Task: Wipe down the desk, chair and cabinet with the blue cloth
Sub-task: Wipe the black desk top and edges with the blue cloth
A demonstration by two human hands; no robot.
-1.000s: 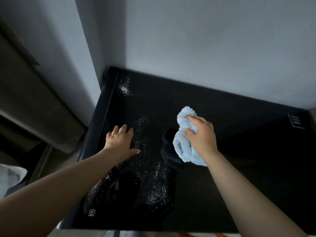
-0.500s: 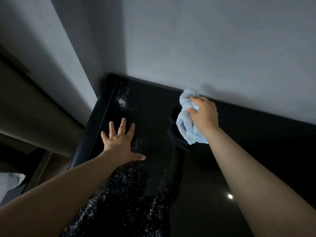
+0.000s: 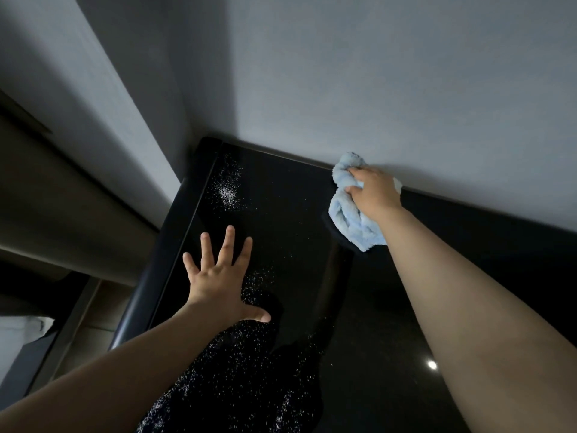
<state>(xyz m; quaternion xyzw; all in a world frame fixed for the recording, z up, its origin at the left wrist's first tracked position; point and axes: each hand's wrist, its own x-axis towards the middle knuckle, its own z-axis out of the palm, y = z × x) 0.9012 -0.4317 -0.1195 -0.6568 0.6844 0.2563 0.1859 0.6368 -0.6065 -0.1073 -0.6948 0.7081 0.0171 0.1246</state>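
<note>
A glossy black top (image 3: 390, 307) fills the lower half of the view, its far edge against a grey wall. My right hand (image 3: 373, 192) grips the bunched blue cloth (image 3: 349, 214) at that far edge, right by the wall. My left hand (image 3: 218, 276) lies flat with fingers spread on the left part of the black top. White specks (image 3: 229, 190) dust the surface near the far left corner, and more lie scattered under and in front of my left hand.
The grey wall (image 3: 390, 89) rises straight behind the top, and a grey pillar (image 3: 93, 104) stands at the left. The top's rounded left edge (image 3: 162, 260) drops off toward a brown surface and something white (image 3: 22, 332) at lower left.
My right hand has pushed the cloth away from me, from the middle of the top to its far edge by the wall. My left hand has spread its fingers flat.
</note>
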